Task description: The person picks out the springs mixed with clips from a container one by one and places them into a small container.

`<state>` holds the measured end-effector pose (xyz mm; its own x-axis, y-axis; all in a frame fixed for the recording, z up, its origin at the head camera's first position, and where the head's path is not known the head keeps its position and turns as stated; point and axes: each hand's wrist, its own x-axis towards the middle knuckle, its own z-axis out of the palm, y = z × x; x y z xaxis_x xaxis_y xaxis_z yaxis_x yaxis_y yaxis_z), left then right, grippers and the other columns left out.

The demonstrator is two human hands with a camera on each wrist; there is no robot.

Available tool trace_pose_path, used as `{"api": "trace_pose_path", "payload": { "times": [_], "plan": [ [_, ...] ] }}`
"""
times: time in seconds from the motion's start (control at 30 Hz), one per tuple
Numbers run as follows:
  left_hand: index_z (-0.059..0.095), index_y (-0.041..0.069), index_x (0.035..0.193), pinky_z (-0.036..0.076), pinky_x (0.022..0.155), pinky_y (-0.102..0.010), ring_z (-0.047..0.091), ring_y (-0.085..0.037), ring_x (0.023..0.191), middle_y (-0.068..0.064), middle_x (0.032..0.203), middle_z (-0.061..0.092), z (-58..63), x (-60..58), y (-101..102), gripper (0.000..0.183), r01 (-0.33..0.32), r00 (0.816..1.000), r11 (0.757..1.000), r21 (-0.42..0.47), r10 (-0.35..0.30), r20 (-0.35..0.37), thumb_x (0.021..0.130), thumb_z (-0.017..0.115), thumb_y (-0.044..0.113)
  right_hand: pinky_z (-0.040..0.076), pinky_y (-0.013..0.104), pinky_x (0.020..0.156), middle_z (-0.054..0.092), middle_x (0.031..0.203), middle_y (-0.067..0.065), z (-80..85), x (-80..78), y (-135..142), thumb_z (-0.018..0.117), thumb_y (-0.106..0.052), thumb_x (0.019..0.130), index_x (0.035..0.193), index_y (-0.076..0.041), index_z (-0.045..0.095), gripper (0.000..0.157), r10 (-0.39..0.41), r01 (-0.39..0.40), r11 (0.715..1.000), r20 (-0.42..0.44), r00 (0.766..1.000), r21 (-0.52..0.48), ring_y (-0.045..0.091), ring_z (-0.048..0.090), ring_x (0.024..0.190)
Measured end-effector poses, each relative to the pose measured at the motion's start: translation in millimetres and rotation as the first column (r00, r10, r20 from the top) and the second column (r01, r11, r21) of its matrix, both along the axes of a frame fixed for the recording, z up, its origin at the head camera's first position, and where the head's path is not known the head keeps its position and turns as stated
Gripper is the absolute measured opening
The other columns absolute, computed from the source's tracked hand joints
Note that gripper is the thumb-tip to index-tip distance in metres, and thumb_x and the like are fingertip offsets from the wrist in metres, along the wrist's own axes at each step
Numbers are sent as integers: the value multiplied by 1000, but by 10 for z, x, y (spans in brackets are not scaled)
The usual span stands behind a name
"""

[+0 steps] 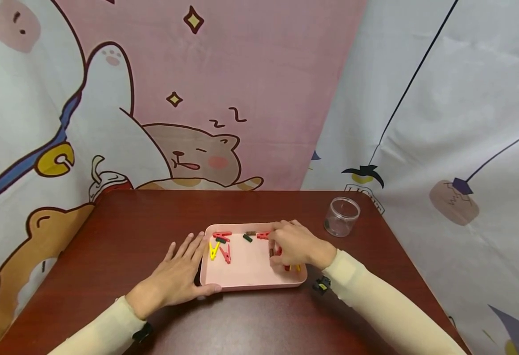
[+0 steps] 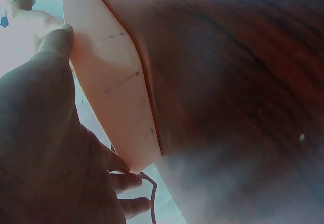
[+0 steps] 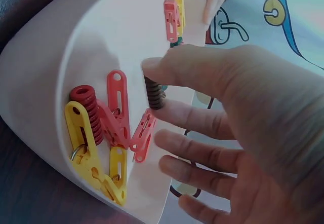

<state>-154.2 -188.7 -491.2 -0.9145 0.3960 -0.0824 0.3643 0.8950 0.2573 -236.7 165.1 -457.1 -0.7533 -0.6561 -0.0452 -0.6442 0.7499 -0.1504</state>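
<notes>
A pale pink tray (image 1: pixel 250 266) lies on the table. My right hand (image 1: pixel 295 244) is over its right side, pinching a dark coil spring (image 3: pixel 154 92) between thumb and index finger; the other fingers are spread. Below that hand in the right wrist view are a red spring (image 3: pixel 87 107), red clothespins (image 3: pixel 118 95) and yellow clothespins (image 3: pixel 81 135). My left hand (image 1: pixel 177 276) touches the tray's left rim with extended fingers, its thumb along the front corner. Near it in the tray lie a yellow clothespin (image 1: pixel 213 250), red clothespins (image 1: pixel 226 255) and a dark spring (image 1: pixel 221 240).
A clear round jar (image 1: pixel 341 219) stands behind and right of the tray, with something small and dark inside. More dark springs (image 1: pixel 247 238) lie along the tray's back side. A printed cloth (image 1: pixel 259 98) hangs behind the brown table (image 1: pixel 153 212).
</notes>
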Motion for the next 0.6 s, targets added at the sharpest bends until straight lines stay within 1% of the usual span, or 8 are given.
{"api": "trace_pose_path", "payload": {
  "times": [0.07, 0.17, 0.3, 0.47, 0.6],
  "plan": [
    [19, 6, 187, 22, 138, -86, 23, -50, 181, -19, 196, 20, -3, 0, 6, 144, 2, 1000, 1000, 2, -2, 3, 90, 63, 102, 56, 54, 108, 78, 123, 1, -2, 7, 11, 100, -39, 90, 100, -22, 84, 25, -2, 1, 1000, -29, 1000, -8, 27, 70, 120],
    [18, 6, 187, 21, 138, -86, 22, -50, 182, -18, 197, 19, -7, 0, 9, 145, 4, 1000, 1000, 1, -4, 5, 90, 62, 103, 59, 54, 107, 79, 128, 3, 7, 19, 30, 99, -41, 91, 107, -23, 85, 28, -4, 3, 1000, -76, 997, -22, 28, 72, 123],
    [19, 6, 187, 20, 139, -85, 21, -50, 182, -18, 197, 19, -3, -5, 10, 144, 5, 1000, 1000, 0, -5, -3, 90, 63, 103, 59, 54, 109, 79, 128, 1, 28, 31, 72, 98, -42, 92, 110, -24, 86, 28, -17, 9, 998, -121, 992, -67, 26, 71, 122],
    [19, 5, 187, 20, 139, -86, 22, -50, 182, -18, 196, 20, 12, 1, 7, 144, 7, 1000, 1000, -7, -7, -3, 90, 63, 103, 58, 54, 110, 78, 127, -2, 43, 47, 125, 98, -42, 93, 109, -26, 86, 26, -33, 13, 989, -134, 990, -147, 24, 70, 121],
    [19, 5, 187, 20, 139, -86, 21, -49, 182, -18, 196, 20, 20, 9, 7, 144, 5, 1000, 1000, -10, -5, -3, 90, 63, 103, 58, 56, 112, 78, 130, -2, 32, 48, 175, 98, -41, 93, 109, -27, 86, 24, -42, 13, 981, -145, 989, -194, 25, 71, 125]
  ]
}}
